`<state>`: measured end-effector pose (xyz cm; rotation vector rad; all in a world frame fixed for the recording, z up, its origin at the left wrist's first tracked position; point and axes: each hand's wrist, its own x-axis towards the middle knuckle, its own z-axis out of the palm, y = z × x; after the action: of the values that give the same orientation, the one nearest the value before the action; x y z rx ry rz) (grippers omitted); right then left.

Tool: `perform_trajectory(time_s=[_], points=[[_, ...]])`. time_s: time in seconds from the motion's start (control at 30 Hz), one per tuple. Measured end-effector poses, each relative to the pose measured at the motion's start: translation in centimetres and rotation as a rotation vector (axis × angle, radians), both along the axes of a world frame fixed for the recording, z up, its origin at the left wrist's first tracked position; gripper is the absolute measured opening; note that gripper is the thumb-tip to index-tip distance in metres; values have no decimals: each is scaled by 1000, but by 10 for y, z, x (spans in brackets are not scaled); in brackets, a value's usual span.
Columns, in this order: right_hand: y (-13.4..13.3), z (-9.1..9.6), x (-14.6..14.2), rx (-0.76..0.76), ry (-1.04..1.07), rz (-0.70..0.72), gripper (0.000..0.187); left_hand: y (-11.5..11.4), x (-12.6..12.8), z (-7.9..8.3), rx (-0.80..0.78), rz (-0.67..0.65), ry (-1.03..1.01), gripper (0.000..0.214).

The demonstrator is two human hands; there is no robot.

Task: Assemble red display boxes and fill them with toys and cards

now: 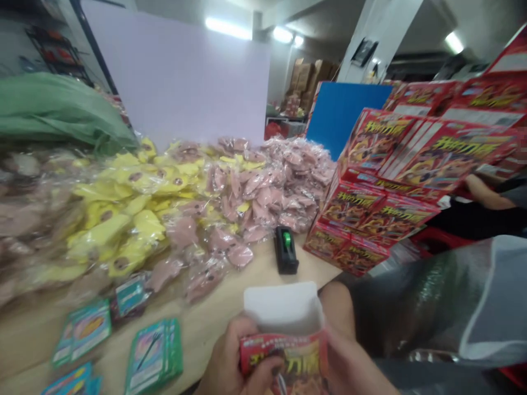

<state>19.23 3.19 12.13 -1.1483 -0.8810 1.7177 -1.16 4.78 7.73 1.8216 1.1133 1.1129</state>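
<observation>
A small red printed cardboard box (302,359) is in front of me, its white top flap (282,302) standing up and the top open. My left hand (242,356) grips the box on its left side, thumb across the printed front. Along the right side lies my right hand (343,356), closed against the box; its fingertips are hidden. The inside of the box is mostly out of sight. Beyond it, a black tape dispenser (286,252) with a green core stands on the wooden table (206,334).
Yellow (140,219) and pink plastic-wrapped pieces (284,181) are heaped across the table. Stacks of cards (154,356) lie front left. Red printed boxes (379,203) are piled at right, near another person's arm (488,192). A grey plastic bag (411,302) is below them.
</observation>
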Motion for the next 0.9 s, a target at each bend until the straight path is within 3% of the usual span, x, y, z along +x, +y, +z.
perform_trajectory(time_s=[0.1, 0.2, 0.3, 0.4, 0.47, 0.6, 0.77, 0.9], points=[[2, -20, -10, -243, 257, -61, 32, 2, 3, -7, -87, -157, 148, 18], [15, -39, -13, -328, 175, -52, 31, 7, 6, -29, -335, -186, 189, 19], [30, -44, -9, -124, -6, 192, 38, 8, 8, -52, -512, -90, 19, 36], [40, -34, -8, 94, -211, 477, 42, 5, 8, -61, -614, 20, -163, 67], [42, -27, -13, 173, -396, 506, 42, 3, 6, -60, -619, 9, -160, 76], [42, -19, -27, 339, -647, 577, 28, 0, -3, -55, -553, -101, -43, 75], [49, -16, -28, 322, -628, 651, 31, -1, -13, -57, -558, -194, -152, 85], [43, -3, -31, 340, -619, 829, 37, -4, -17, -56, -563, -175, -138, 86]])
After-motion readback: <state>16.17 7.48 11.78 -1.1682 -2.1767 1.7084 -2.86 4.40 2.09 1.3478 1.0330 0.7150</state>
